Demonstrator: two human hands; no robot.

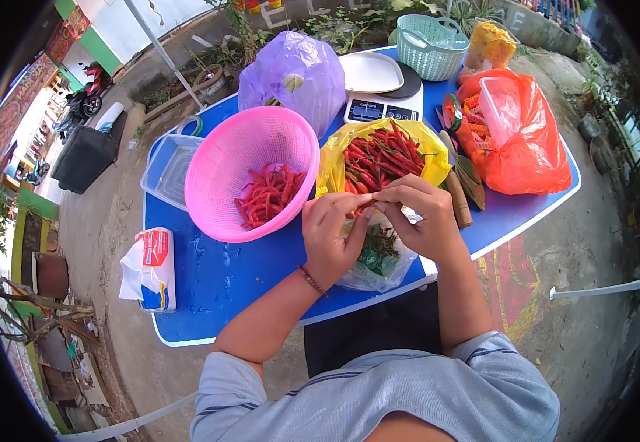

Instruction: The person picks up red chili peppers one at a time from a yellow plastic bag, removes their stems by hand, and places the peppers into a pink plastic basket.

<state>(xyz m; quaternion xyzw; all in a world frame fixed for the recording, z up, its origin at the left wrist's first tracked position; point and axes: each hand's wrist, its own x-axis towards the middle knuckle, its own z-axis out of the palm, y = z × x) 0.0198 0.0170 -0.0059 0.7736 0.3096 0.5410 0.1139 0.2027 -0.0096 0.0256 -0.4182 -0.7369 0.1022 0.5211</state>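
My left hand [336, 228] and my right hand [419, 216] meet fingertip to fingertip at the front of a yellow bag [438, 147]. Pinched between them is a red chili [362, 207], mostly covered by the fingers. Many red chilies with stems [384, 158] fill the yellow bag. Just below the hands, a clear plastic bag [389, 274] holds green stems. To the left, a pink colander [217, 158] tilts toward me, with a pile of red chilies [270, 193] at its bottom.
On the blue table [220, 287] are a tissue pack [156, 269], a clear container [165, 173], a purple bag [294, 70], a kitchen scale [382, 108] with a white tray [371, 72], a green basket [432, 53], an orange bag [533, 151] and a wooden handle [457, 200].
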